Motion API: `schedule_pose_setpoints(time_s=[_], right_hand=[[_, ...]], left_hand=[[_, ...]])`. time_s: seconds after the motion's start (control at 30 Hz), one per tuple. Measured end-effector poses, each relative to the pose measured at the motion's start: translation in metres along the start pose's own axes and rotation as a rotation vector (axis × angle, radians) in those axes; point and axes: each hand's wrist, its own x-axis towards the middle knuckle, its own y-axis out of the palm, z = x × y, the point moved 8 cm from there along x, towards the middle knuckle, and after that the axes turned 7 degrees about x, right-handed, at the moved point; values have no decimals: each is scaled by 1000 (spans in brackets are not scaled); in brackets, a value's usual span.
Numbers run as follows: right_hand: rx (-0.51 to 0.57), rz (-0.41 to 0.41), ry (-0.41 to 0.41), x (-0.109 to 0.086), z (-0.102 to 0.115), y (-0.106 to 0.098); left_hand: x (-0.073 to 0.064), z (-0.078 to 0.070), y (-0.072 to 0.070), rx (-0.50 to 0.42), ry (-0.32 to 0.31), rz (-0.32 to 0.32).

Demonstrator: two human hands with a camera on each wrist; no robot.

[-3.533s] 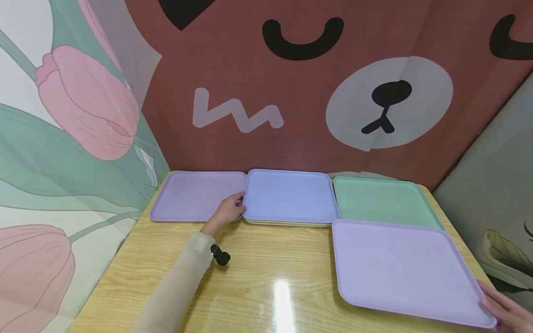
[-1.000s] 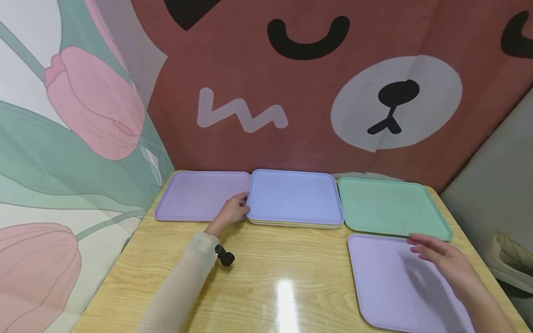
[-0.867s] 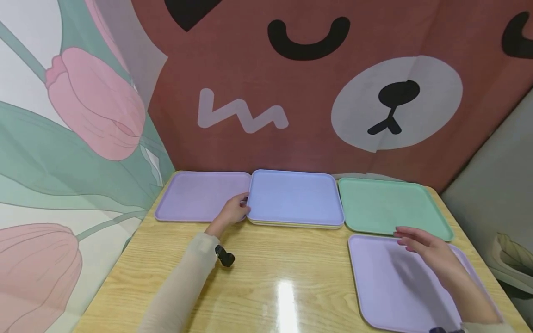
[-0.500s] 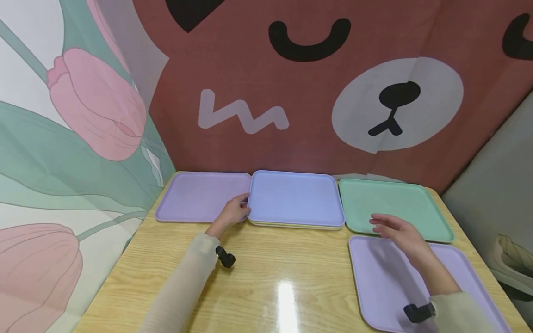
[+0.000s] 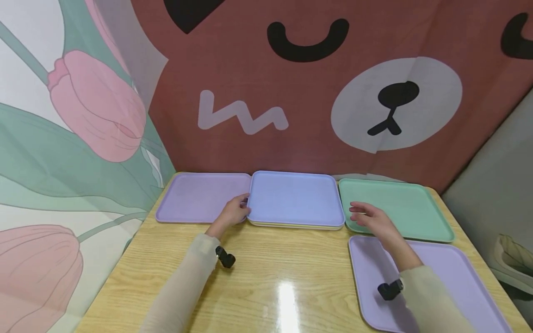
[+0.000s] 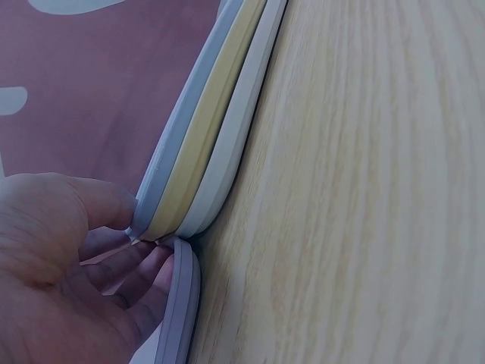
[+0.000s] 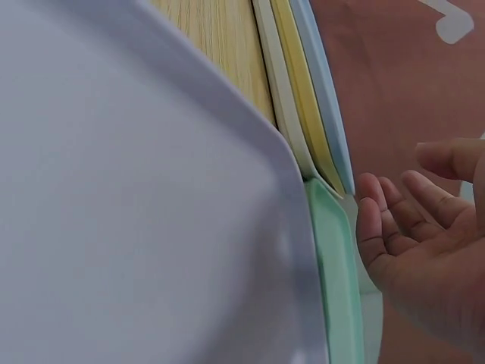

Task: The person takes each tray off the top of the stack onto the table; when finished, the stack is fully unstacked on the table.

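In the head view, the blue tray lies at the centre of the frame on top of a stack, between the purple tray at centre left and the green tray at centre right, all on a wooden worktop; a lavender tray sits at lower right. The left hand touches the blue tray's left edge, while the right hand hovers over the green tray's left part, its grip loosely spread with fingers slightly bent. In the left wrist view, the stack runs from top centre toward lower left, with a yellow tray and a white tray under the blue one; the thumb meets the blue corner, but whether that grip pinches I cannot tell. In the right wrist view, the right hand's fingertips are just beside the stack's corner, right of centre, and the lavender tray fills the left side
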Motion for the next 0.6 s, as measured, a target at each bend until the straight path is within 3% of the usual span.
schedule_pose_setpoints(time_s=[0.6], right_hand=[[-78, -76, 16, 40, -19, 13]], left_hand=[[0, -1, -1, -31, -8, -2]])
